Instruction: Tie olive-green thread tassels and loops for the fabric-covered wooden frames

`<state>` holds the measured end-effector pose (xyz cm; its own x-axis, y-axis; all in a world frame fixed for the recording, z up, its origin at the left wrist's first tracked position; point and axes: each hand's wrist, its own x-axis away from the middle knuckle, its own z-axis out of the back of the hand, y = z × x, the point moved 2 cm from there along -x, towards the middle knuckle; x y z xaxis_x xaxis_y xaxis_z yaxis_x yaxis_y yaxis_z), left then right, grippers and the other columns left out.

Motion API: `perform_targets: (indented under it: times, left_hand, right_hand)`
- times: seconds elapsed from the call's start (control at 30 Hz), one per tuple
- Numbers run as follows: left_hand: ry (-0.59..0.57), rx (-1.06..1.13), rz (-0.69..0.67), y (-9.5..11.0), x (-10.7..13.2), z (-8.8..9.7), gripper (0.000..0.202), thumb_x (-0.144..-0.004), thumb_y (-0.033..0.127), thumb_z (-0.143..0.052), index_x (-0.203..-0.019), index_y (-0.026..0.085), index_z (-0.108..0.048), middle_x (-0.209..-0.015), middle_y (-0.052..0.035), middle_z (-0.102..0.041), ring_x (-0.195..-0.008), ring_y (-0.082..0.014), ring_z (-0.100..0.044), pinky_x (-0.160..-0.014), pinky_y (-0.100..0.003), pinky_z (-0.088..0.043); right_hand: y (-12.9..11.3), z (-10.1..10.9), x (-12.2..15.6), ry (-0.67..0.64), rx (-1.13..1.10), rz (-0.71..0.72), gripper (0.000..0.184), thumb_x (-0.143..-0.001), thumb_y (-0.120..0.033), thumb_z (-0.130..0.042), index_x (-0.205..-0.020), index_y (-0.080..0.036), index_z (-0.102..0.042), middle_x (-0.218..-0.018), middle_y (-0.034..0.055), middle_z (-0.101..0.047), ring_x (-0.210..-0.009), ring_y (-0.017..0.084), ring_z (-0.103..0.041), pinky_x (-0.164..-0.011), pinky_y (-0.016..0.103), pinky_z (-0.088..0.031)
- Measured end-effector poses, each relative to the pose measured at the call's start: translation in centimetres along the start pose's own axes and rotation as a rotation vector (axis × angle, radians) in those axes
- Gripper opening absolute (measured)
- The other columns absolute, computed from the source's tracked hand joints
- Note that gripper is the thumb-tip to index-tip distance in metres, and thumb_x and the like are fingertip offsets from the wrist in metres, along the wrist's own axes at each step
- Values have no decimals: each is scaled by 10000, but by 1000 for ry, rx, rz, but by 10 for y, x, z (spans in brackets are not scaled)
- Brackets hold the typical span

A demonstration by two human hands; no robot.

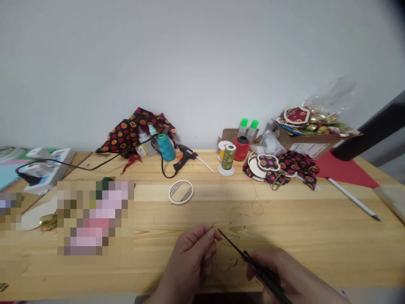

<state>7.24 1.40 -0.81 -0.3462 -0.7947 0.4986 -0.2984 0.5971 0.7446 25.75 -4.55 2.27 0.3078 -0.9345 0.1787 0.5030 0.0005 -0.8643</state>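
Near the front of the wooden table, my left hand (196,251) is closed in a pinch, with a thin thread (225,268) trailing from the fingertips in a faint loop. My right hand (278,270) grips a pair of dark scissors (232,244), whose narrow tips reach the left fingertips. The blades look nearly together; their exact gap is too small to tell. Small dark scraps (233,265) lie on the wood around the hands. Beyond them rests an oval wooden frame (180,192) with lattice work.
A black glue gun (186,158) stands behind, beside a teal thread cone (166,147). Green (228,158) and red (242,148) thread spools stand at the back centre. Patterned fabric pieces (294,164), a filled cardboard box (311,143) and a white pencil (352,198) are right; a power strip (52,171) is left.
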Motion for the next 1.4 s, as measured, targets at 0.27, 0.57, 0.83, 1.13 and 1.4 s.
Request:
perform_targets:
  times: [0.27,0.57,0.83,1.13,1.4]
  left_hand:
    - [-119,-196,-13,1,3,-3,280,-772,423,-650,-712,149,-637,-503,82,-284,-454,-65,-175,-430,-217,-103]
    - [-144,-327,-109,5,6,-4,291,-804,428,-603,-727,150,-639,-564,56,-309,-533,-97,-229,-488,-229,-172]
    - [-160,-394,-142,6,5,-3,258,-826,379,-574,-699,158,-615,-574,54,-332,-549,-98,-264,-508,-215,-211]
    - [-113,-382,-122,6,6,-3,289,-797,416,-601,-672,156,-603,-534,70,-324,-500,-83,-228,-453,-213,-164]
    - [15,-223,-142,6,1,3,272,-736,422,-684,-720,152,-666,-526,64,-369,-491,-66,-289,-449,-177,-207]
  right_hand:
    - [-10,1,-13,-119,-69,-256,86,-700,-191,-637,-783,-210,-626,-634,-53,-560,-539,100,-411,-451,192,-295]
    - [-18,4,-20,-158,-205,-239,102,-661,-130,-652,-739,-179,-609,-658,-62,-519,-602,97,-385,-524,194,-308]
    - [-18,7,-21,-130,-204,-231,11,-691,-155,-630,-691,-166,-631,-676,-44,-598,-674,132,-500,-581,197,-373]
    - [-13,6,-21,-121,-203,-161,99,-718,-128,-588,-661,-180,-649,-678,-42,-632,-691,138,-545,-601,201,-382]
    - [13,17,-15,59,149,-204,193,-766,-338,-615,-663,-188,-549,-582,-34,-534,-547,124,-438,-481,217,-278]
